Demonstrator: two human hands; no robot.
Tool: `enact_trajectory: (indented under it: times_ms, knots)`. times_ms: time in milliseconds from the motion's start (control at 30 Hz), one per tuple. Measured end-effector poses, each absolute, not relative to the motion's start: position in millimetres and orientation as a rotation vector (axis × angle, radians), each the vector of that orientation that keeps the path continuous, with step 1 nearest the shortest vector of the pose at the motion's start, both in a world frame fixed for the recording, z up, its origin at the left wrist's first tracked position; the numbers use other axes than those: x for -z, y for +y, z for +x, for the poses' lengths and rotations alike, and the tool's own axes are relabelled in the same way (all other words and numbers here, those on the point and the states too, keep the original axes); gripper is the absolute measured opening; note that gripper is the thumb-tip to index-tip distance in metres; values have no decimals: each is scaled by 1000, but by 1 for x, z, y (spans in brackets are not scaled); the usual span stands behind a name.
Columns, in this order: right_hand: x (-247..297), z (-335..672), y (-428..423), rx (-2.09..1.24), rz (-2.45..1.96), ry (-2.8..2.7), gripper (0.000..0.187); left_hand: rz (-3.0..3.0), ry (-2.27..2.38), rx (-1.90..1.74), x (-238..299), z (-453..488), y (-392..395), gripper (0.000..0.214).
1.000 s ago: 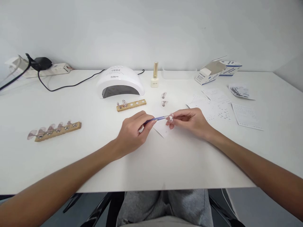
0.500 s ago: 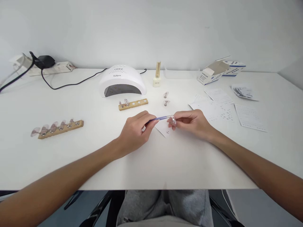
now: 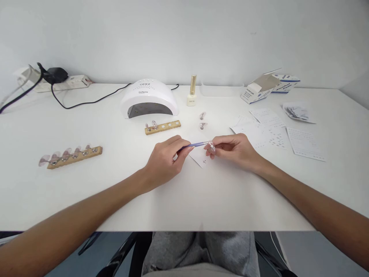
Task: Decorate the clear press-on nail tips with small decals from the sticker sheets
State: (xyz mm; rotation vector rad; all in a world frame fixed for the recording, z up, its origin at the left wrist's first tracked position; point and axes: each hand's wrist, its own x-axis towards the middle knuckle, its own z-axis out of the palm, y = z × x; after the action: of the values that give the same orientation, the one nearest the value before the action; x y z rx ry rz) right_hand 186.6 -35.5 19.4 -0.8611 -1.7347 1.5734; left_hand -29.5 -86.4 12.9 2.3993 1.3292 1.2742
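My left hand (image 3: 165, 161) is closed on a thin blue tool (image 3: 196, 144), whose tip reaches a clear nail tip on a small stand (image 3: 211, 146). My right hand (image 3: 235, 150) pinches that nail tip stand just above the white table (image 3: 184, 196). Under both hands lies a small white sheet (image 3: 201, 157). Two more nail tip stands (image 3: 202, 120) sit just beyond my hands.
A white nail lamp (image 3: 149, 99) and a gold-capped polish bottle (image 3: 191, 92) stand behind. A short wooden holder (image 3: 163, 127) lies before the lamp, a longer one (image 3: 72, 157) at left. Sticker sheets (image 3: 273, 132), open boxes (image 3: 265, 86) at right; power strip (image 3: 54, 80) far left.
The view has shifted slightly. My right hand has turned the nail tip a little and brought it against the tool's tip; both hands otherwise stay in place.
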Motion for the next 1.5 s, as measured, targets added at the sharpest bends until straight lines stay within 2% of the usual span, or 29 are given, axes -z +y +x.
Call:
enact_trajectory:
  times_ms: [533,1067,1267,1500]
  knots:
    - [-21,186,-36,-1559,-869,-1743,11,2435,1335,-1252,-10,-30,-85,11]
    - [-15,184,-37,-1381,-1015,-1786,10,3041,1574,-1080,-16,-32,-89,15]
    - [-17,184,-38,-1377,-1029,-1779,11,3201,1566,-1058,-18,-32,-91,11]
    - [-17,184,-38,-1373,-1045,-1780,10,3265,1586,-1027,-18,-32,-92,16]
